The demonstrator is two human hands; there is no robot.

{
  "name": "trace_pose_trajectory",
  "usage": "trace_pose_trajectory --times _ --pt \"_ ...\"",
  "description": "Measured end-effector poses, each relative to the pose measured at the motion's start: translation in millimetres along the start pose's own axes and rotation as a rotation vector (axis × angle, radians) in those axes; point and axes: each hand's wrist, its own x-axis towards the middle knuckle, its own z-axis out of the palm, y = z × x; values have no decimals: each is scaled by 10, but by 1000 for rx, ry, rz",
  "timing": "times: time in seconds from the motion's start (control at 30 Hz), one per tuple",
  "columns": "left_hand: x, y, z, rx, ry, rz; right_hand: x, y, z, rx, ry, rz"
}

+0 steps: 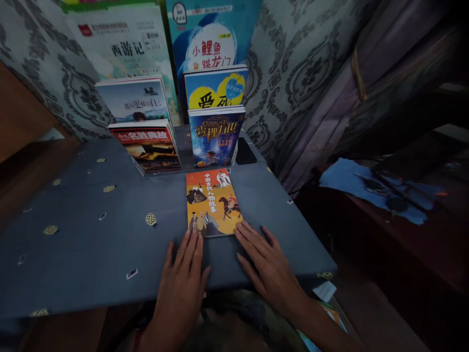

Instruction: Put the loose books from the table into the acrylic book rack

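Observation:
An orange and yellow book (pixel 212 203) with Chinese lettering, painted figures and a horse on its cover lies closed and flat on the grey-blue tablecloth (pixel 91 249). My left hand (pixel 185 274) rests palm down, its fingertips at the book's near left corner. At the near right corner lie the fingertips of my right hand (pixel 266 264), also palm down. Both hands have their fingers stretched out, and neither grips anything. Behind the book stand a dark blue book (pixel 216 139) and a red and black book (pixel 146 146), upright.
Further back stand a blue and yellow book (pixel 216 90), a pale blue book (pixel 135 102), a white-green book (pixel 120 49) and a teal book (pixel 212 29), before a patterned wall. A black phone-like slab (pixel 245 150) lies at right. Blue cloth (pixel 344 178) covers part of another surface.

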Motion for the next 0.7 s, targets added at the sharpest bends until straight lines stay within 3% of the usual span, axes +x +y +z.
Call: trace_pose_trajectory --times 0.13,0.3,0.47,0.7 --pt "-54 -77 4 -64 10 -21 58 58 -42 40 31 -5" --pt "6 -229 -57 -205 -95 -61 260 187 -60 102 37 25" --pt "218 -397 -57 -250 -155 -84 525 315 7 104 -56 59" --pt "676 -581 203 -332 -180 -124 1013 553 164 90 -126 141"
